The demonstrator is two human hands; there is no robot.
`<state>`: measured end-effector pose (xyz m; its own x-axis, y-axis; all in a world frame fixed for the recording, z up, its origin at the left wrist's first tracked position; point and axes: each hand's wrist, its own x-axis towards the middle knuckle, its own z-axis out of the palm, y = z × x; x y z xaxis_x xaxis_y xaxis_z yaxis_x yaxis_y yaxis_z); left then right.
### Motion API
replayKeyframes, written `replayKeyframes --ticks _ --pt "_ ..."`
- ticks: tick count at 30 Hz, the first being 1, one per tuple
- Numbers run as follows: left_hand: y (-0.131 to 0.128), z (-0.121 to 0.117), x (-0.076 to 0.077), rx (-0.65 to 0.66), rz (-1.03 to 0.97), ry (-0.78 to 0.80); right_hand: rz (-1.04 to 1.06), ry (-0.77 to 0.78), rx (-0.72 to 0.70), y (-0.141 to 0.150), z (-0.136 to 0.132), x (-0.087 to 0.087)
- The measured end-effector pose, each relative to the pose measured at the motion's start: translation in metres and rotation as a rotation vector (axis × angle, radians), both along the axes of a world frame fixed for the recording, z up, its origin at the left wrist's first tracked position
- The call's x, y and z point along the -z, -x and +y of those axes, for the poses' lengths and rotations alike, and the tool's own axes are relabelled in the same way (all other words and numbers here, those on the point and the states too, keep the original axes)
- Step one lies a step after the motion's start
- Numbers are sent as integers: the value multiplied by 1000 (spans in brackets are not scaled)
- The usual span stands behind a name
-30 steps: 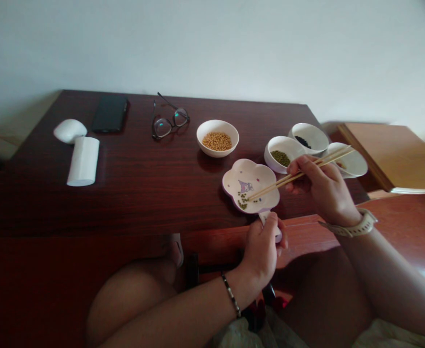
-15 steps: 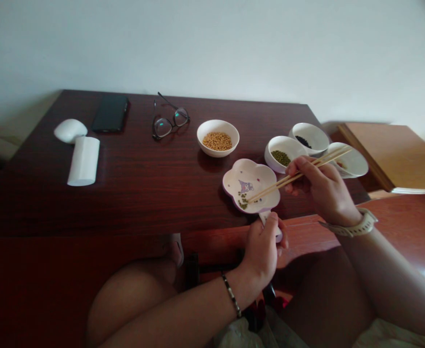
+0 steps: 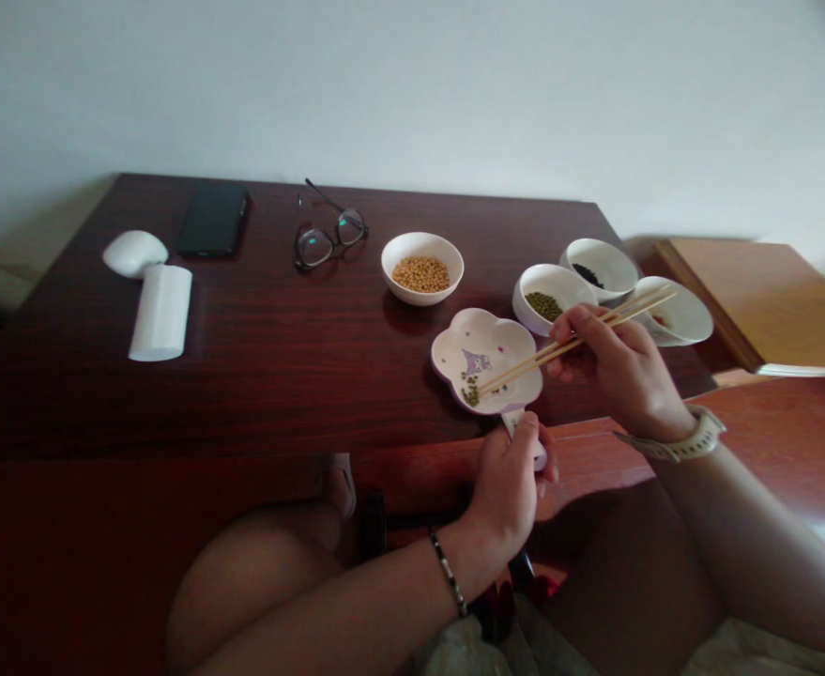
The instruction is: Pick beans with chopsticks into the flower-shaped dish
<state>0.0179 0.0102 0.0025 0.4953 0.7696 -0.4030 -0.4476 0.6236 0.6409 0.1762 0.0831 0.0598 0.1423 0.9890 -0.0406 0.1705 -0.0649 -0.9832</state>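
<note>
My left hand (image 3: 509,479) is closed round the handle of a flower-shaped dish (image 3: 486,343), white inside with a lilac outside and a cartoon print. Several green beans (image 3: 469,391) lie at the dish's near left side. In my right hand (image 3: 616,366) is a pair of wooden chopsticks (image 3: 539,358), their tips down at those beans. Whether a bean is pinched between the tips is too small to tell. Just behind the right hand stand a bowl of green beans (image 3: 543,305), a bowl of black beans (image 3: 587,274) and a bowl with a few reddish bits (image 3: 661,320).
A white bowl (image 3: 422,244) of yellow soybeans sits behind the dish. Glasses (image 3: 331,239), a dark flat case (image 3: 213,221), a white cylinder (image 3: 161,313) and a white rounded object (image 3: 134,254) are on the left of the brown table (image 3: 278,376). A wooden stool-like surface (image 3: 778,300) adjoins at right.
My right hand and the chopsticks have shifted very slightly to the left, the tips still among the green beans. My left hand keeps its hold on the dish handle.
</note>
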Motion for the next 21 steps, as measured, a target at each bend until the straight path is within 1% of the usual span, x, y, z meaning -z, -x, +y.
replayKeyframes --ticks 8,15,21 --pt "0 0 0 7 16 13 36 40 -17 4 0 0" --pt "0 0 -1 5 15 20 21 45 -34 5 0 4" --pt "0 0 -2 -1 8 26 76 61 -37 6 0 5"
